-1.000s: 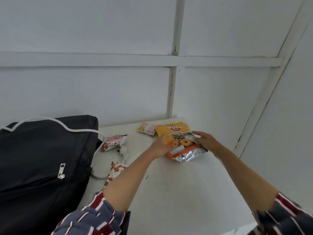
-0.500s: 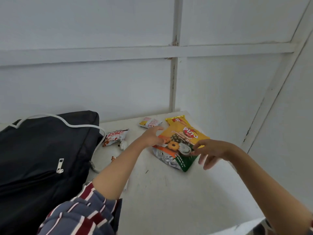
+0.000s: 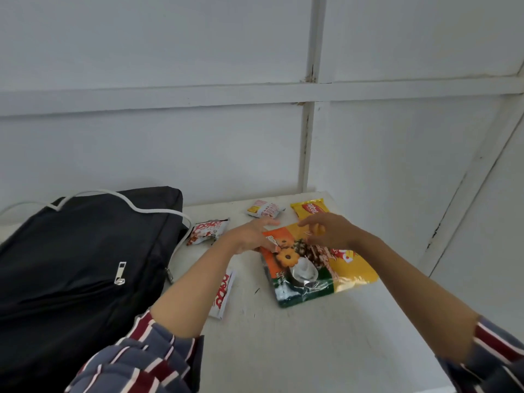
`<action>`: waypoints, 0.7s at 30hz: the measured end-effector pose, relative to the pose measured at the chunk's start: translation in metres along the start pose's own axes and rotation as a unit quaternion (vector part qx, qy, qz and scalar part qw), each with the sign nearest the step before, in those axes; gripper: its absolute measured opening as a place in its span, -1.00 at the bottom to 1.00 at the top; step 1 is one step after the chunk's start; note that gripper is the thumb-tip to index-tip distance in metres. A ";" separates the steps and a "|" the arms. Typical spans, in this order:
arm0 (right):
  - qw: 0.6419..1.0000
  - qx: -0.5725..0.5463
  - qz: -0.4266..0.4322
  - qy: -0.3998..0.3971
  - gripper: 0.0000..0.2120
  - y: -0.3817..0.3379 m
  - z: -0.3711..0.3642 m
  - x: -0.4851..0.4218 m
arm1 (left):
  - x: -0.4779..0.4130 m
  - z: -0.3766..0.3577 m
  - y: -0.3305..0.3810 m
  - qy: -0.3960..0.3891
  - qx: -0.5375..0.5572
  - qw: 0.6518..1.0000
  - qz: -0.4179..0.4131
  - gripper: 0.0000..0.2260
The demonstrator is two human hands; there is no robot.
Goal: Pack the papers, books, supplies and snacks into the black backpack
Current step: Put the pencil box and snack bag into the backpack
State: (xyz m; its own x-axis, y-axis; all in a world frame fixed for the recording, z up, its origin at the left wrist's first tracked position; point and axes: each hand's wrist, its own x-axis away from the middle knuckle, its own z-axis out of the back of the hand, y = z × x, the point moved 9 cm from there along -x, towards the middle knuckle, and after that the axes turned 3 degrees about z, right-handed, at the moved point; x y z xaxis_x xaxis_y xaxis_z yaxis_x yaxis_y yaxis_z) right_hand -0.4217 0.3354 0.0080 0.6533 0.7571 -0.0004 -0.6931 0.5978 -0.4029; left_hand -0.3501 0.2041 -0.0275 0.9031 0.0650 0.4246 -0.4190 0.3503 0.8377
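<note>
The black backpack [image 3: 85, 265] lies on the left of the white table [image 3: 312, 350], its zip pull showing. A large yellow, orange and green biscuit bag [image 3: 320, 270] lies flat on the table to its right. My left hand [image 3: 251, 236] grips the bag's far left corner, thumb on its face. Fingers spread, my right hand [image 3: 326, 231] is over the bag's far edge. Behind the bag lie a yellow packet [image 3: 307, 211] and a small white-and-red packet [image 3: 265, 209]. Two red-and-white snack packets lie nearby, one beside the backpack [image 3: 208, 229] and one partly under my left forearm [image 3: 224, 293].
A white cord [image 3: 147, 208] runs over the backpack's top and down its right side. White walls close off the table at the back and on the right. The table's front edge is near the bottom right.
The biscuit bag has turned and now lies flat, nearer to me. My right hand left the bag's right side and moved to its far edge with fingers spread. The yellow packet behind it shows more.
</note>
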 end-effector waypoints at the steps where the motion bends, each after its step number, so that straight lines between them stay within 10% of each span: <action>1: 1.000 0.011 0.006 0.015 -0.54 -0.003 0.006 -0.002 | 0.004 -0.002 0.003 -0.021 -0.020 0.999 -0.013 -0.37; 9: 0.969 -0.060 -0.062 -0.231 -0.42 -0.002 -0.014 -0.001 | 0.017 0.000 0.028 -0.009 -0.086 0.992 -0.094 -0.36; 17: 0.913 -0.355 -0.042 -0.198 -0.56 -0.008 -0.017 0.014 | 0.047 0.032 0.017 0.110 0.018 0.987 -0.118 -0.40; 21: 0.867 -0.485 -0.003 -0.117 -0.18 -0.022 0.001 0.020 | 0.072 0.055 0.010 0.126 0.056 0.982 -0.130 -0.28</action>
State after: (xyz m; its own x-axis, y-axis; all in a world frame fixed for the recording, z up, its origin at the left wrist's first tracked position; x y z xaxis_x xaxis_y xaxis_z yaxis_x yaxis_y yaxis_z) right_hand -0.3940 0.3373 0.0174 0.4980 0.8551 0.1441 -0.0332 0.1849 -0.9822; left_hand -0.2940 0.1609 0.0306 0.9698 0.2201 0.1047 -0.1658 0.2810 0.9453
